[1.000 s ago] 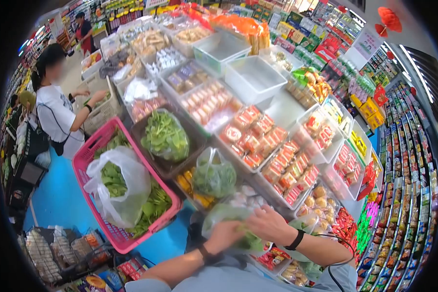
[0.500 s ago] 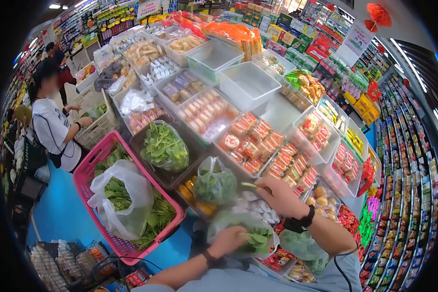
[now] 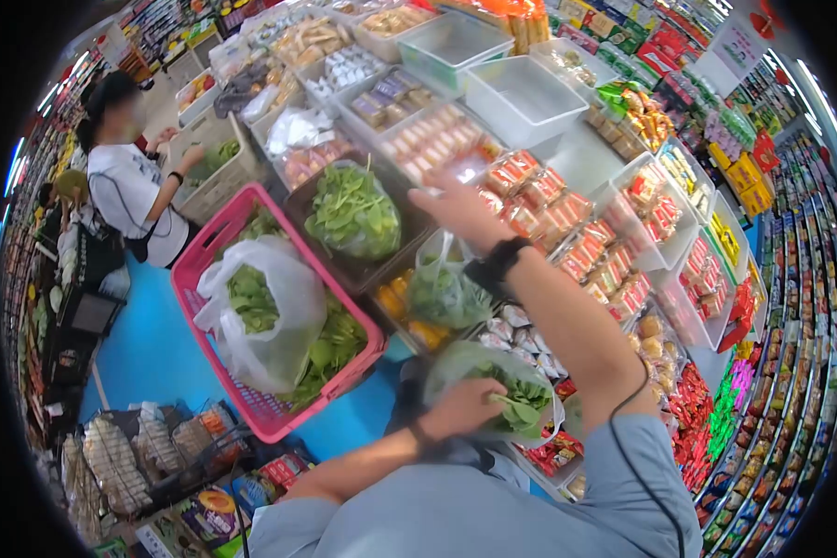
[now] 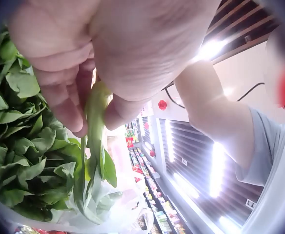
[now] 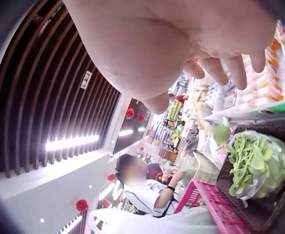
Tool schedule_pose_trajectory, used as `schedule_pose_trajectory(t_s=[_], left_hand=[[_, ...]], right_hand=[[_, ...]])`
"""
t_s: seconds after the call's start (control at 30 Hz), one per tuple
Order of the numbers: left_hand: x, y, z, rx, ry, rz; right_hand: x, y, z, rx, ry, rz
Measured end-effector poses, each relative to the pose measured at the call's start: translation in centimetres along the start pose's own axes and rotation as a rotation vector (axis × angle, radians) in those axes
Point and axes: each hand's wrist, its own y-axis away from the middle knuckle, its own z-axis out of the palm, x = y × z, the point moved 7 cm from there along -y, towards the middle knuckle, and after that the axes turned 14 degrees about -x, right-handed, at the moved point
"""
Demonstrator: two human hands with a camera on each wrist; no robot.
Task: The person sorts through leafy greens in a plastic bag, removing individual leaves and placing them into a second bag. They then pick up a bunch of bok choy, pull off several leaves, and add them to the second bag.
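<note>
My left hand [image 3: 470,406] pinches the stem of a leafy green [image 4: 97,141] between thumb and fingers. It is at the mouth of a thin plastic bag of leafy greens [image 3: 525,400] close in front of me. My right hand [image 3: 465,212] reaches out over the display, its fingers loosely spread with nothing held. Beyond its fingertips in the right wrist view, a lone green leaf [image 5: 222,132] shows near the edge of a dark crate [image 5: 237,222]. In that crate is a bag of greens [image 3: 353,209]. Another tied bag of greens [image 3: 446,288] lies below my right wrist.
A pink basket [image 3: 228,367] at the left holds greens and a white plastic bag [image 3: 260,312]. Bins of wrapped snacks [image 3: 558,209] cover the display at the right. Another person [image 3: 135,177] stands at a beige crate [image 3: 237,181] on the far left.
My right hand was at the near bag, then lifted away with a thin stem; now it is farther forward and left, fingers released. The left hand has stayed at the bag. The head view has shifted.
</note>
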Motion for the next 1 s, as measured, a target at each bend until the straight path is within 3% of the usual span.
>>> schedule_pose_trajectory(t_s=[0.13,0.2,0.27,0.33,0.47,0.53,0.6,0.7,0.8,1.0], left_hand=[[-0.5,0.7,0.3,-0.01,0.119,-0.078],[-0.1,1.0,0.1,-0.007,0.148,-0.103],[0.7,1.1,-0.1,0.008,0.154,-0.114],[0.9,0.8,0.0,0.045,0.134,-0.09],[2.5,0.2,-0.7,0.077,0.117,-0.095],[1.2,-0.3,-0.3,0.136,0.043,-0.064],[2.5,-0.1,-1.0,0.087,0.121,-0.244],[0.3,-0.4,-0.3,0.178,0.269,-0.052],[-0.6,0.3,-0.4,0.215,0.285,-0.007],[0.0,2.1,0.8,0.316,0.452,-0.082]], right_hand=[[3.3,7.2,-3.2,0.008,-0.261,-0.003],[7.9,11.0,-5.2,0.06,-0.131,0.104],[10.8,15.7,-6.1,0.074,-0.195,0.072],[11.0,21.0,-7.0,0.07,-0.093,0.251],[11.5,30.6,-6.5,0.082,-0.202,0.19],[9.3,36.3,-4.9,0.117,-0.267,0.263],[9.5,40.7,-2.7,0.156,-0.315,0.26],[9.4,45.2,0.3,0.179,-0.192,0.287],[7.8,47.0,2.9,0.248,-0.006,0.268],[13.2,48.7,8.0,0.358,0.11,0.422]])
